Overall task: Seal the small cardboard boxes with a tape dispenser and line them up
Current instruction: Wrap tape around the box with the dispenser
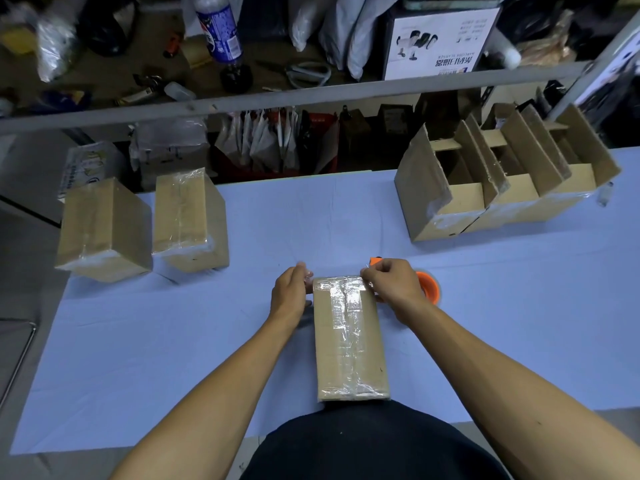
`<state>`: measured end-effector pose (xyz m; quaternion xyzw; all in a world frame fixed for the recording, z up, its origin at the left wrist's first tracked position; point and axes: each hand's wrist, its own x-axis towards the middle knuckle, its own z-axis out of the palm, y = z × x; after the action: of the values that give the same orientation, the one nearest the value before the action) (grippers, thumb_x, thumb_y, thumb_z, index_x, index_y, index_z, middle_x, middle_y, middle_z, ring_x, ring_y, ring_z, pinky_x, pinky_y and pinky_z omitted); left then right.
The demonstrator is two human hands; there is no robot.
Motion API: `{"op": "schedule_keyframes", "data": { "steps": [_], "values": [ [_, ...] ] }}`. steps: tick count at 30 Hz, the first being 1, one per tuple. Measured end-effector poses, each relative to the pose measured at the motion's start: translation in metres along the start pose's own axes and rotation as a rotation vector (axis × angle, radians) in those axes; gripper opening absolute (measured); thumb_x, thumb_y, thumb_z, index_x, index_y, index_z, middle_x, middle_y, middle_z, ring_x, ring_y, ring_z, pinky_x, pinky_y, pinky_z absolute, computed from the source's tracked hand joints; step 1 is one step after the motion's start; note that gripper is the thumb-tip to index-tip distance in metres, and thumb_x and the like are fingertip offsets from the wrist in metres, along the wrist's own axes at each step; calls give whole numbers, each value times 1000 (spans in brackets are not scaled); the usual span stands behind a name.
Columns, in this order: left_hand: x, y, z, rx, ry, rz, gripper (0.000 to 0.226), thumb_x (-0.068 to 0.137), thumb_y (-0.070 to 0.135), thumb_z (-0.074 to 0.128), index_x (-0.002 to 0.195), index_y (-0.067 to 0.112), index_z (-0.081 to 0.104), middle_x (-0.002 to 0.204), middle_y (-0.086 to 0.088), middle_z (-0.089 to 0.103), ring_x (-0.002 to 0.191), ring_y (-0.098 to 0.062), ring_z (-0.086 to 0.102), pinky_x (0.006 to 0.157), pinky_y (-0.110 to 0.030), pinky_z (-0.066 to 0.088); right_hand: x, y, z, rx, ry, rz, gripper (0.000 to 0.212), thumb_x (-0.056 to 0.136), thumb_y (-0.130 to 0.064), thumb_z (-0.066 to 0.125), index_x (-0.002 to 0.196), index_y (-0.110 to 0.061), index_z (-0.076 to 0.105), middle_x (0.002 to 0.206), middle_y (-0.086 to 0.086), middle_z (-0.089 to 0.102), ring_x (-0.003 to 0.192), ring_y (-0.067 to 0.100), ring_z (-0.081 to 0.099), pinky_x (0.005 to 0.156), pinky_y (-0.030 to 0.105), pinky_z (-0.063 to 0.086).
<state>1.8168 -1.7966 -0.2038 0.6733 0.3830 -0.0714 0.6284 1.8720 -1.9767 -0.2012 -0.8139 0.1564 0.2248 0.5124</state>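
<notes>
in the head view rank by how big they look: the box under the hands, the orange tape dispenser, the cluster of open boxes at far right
1. cluster of open boxes
2. box under the hands, though its nearness to the camera inflates it
3. orange tape dispenser, mostly hidden behind the right hand

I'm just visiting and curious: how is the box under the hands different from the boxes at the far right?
The box under the hands is closed and taped along its top; the boxes at the far right stand open, flaps up. The near one lies alone in the middle, the others packed side by side. All are plain brown cardboard on the blue table.
</notes>
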Motion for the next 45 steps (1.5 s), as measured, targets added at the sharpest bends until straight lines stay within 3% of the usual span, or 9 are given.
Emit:
{"op": "schedule_keyframes", "data": {
  "steps": [4, 8, 11, 14, 17, 22, 33, 38, 45],
  "values": [
    [2, -7, -4, 45, -28, 84, 16, 99, 25, 56, 92, 17, 67, 93, -2, 69, 92, -20, 67, 84, -37, 58, -2, 0, -1, 47, -19, -1, 25, 82, -17, 69, 77, 7, 63, 64, 6, 57, 62, 19, 53, 64, 35, 58],
    [8, -8, -7, -7, 12, 81, 15, 99, 13, 55, 97, 9, 69, 82, -4, 65, 75, -19, 66, 82, -38, 60, -5, 1, -2, 66, -46, -11, 22, 82, -13, 69, 77, 7, 63, 65, 6, 57, 68, 15, 55, 60, 29, 56],
    [9, -6, -11, -25, 121, 73, 13, 100, 10, 52, 109, 14, 61, 98, -9, 64, 75, -19, 69, 73, -35, 60, -6, 1, -4, 85, -50, -16, 19, 83, -12, 69, 75, 4, 65, 66, 6, 58, 69, 14, 56, 62, 31, 57],
    [2, -1, -12, 176, 342, 260, 7, 98, 14, 52, 102, 15, 58, 105, -3, 57, 83, -20, 63, 75, -37, 55, -6, 1, -3, 89, -51, -22, 17, 83, -12, 70, 76, 2, 66, 67, 6, 59, 66, 16, 55, 63, 32, 57],
    [-10, 4, -6, 376, 254, 480, 6, 93, 14, 61, 87, 14, 65, 95, 2, 60, 78, -12, 58, 74, -25, 45, -6, 2, 0, 127, -61, -20, 14, 82, -13, 72, 72, -6, 67, 70, 6, 61, 67, 17, 56, 60, 30, 57],
    [-15, 5, 2, 363, 312, 338, 19, 89, 31, 69, 80, 15, 71, 83, 6, 70, 81, -12, 63, 75, -26, 48, -7, 4, 0, 161, -42, -24, 16, 83, -16, 75, 73, -9, 66, 75, 9, 64, 69, 18, 59, 60, 31, 57],
    [-10, 8, -2, 179, 298, 70, 23, 81, 25, 76, 62, 14, 69, 61, 1, 69, 69, -26, 70, 73, -43, 61, -10, 0, 1, 156, -67, -40, 21, 85, -15, 74, 76, 3, 65, 74, 15, 61, 68, 21, 57, 71, 43, 61],
    [-14, 10, -1, 143, 239, -11, 37, 83, 30, 72, 64, -1, 65, 59, -6, 57, 58, -24, 53, 71, -49, 61, -10, 0, 1, 141, -85, -42, 24, 86, -15, 72, 76, 6, 64, 70, 10, 59, 67, 20, 56, 71, 42, 61],
    [-19, 9, 3, 84, 191, -3, 28, 80, 39, 76, 63, 17, 72, 64, 9, 69, 72, -18, 65, 79, -45, 61, -11, -1, 3, 119, -68, -17, 27, 84, -18, 73, 76, 6, 64, 67, 8, 59, 66, 19, 56, 72, 46, 60]
  ]
}}
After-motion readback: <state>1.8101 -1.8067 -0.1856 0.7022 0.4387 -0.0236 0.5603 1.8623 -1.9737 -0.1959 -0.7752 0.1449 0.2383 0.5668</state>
